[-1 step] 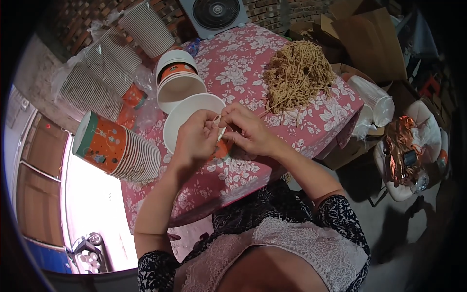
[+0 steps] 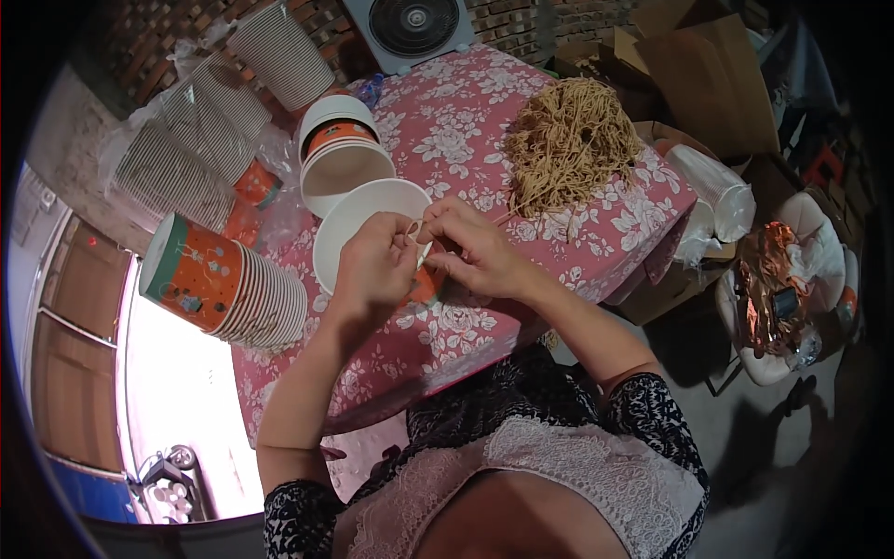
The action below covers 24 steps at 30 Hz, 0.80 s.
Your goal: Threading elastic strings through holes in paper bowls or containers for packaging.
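Observation:
My left hand and my right hand meet above the near side of the table, fingers pinched together. Between their fingertips runs a thin pale cord, bent into a small loop; its ends are hidden by the fingers. Just behind and under my hands a paper bucket, white inside and orange outside, lies tilted with its mouth showing. My left hand overlaps its rim; whether it touches it, I cannot tell. To the far right on the table sits a tangled heap of tan cords.
The table wears a red floral cloth. A stack of orange paper buckets leans at the left; more nested buckets lie behind. Bagged bucket stacks and a fan stand at the back. Cardboard boxes and a chair are right.

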### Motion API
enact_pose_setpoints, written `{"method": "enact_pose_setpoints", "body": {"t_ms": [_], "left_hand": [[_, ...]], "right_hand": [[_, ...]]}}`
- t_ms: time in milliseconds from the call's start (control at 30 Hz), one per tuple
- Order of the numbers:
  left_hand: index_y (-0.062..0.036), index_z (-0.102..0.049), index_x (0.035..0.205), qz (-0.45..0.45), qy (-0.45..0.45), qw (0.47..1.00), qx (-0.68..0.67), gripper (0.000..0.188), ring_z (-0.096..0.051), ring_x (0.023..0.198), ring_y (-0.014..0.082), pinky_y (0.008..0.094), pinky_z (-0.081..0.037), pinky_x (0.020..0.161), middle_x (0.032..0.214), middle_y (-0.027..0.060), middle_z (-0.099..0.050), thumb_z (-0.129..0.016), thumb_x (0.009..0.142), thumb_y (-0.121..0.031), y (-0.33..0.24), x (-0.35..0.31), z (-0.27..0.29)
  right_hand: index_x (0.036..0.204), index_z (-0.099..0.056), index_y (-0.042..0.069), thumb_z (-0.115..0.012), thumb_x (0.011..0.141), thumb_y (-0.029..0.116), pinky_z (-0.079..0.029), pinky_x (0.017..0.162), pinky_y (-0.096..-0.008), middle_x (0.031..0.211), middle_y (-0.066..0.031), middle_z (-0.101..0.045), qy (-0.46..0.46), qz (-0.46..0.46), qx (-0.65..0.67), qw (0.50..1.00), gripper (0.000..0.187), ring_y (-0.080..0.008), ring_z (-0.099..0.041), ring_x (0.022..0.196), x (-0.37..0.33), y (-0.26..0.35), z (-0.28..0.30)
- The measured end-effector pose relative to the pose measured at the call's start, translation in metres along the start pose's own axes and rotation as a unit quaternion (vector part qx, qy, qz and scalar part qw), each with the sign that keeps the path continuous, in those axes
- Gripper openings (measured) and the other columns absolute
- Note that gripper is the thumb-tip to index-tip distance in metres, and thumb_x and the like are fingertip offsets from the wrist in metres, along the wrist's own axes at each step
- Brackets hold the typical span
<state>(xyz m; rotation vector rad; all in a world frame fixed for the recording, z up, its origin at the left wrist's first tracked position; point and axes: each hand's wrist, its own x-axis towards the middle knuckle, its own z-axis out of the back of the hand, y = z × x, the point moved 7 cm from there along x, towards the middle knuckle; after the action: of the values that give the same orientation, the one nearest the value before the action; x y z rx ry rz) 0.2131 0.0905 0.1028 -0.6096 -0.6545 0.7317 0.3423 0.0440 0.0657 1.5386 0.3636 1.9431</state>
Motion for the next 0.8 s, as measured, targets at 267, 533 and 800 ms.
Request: {"method": "enact_pose_setpoints", "body": {"t_ms": [267, 533, 800], "left_hand": [[0.0005, -0.058, 0.095, -0.054, -0.034, 0.994, 0.091, 0.010, -0.066, 0.067, 0.0294, 0.0337, -0.051, 0.060, 0.078, 0.0179, -0.063, -0.063, 0.087, -0.004, -0.006, -0.008, 0.006], [-0.0001, -0.060, 0.094, 0.006, 0.000, 0.998, -0.057, 0.004, -0.053, 0.065, 0.0045, 0.0225, -0.047, 0.056, 0.073, 0.0013, -0.060, -0.061, 0.090, 0.000, 0.006, -0.005, 0.006], [0.0008, -0.061, 0.091, -0.019, 0.002, 0.994, -0.106, 0.004, -0.054, 0.071, 0.0049, 0.0210, -0.045, 0.064, 0.079, 0.0003, -0.061, -0.063, 0.089, 0.000, 0.007, 0.000, 0.010]], "right_hand": [[0.119, -0.057, 0.000, -0.052, 0.090, -0.002, -0.046, 0.088, -0.0310, 0.114, -0.0120, -0.050, -0.010, -0.032, 0.008, 0.999, 0.029, -0.0227, -0.055, 0.103, 0.008, 0.000, 0.001], [0.102, -0.061, -0.001, -0.055, 0.088, -0.002, -0.044, 0.091, -0.0314, 0.115, -0.0101, -0.050, 0.019, -0.106, 0.152, 0.983, 0.016, -0.0226, -0.053, 0.108, 0.011, -0.013, -0.005], [0.098, -0.060, 0.002, -0.058, 0.085, 0.000, -0.045, 0.086, -0.0288, 0.116, -0.0079, -0.051, 0.001, -0.096, 0.159, 0.983, 0.013, -0.0167, -0.053, 0.100, 0.009, -0.015, -0.006]]}}
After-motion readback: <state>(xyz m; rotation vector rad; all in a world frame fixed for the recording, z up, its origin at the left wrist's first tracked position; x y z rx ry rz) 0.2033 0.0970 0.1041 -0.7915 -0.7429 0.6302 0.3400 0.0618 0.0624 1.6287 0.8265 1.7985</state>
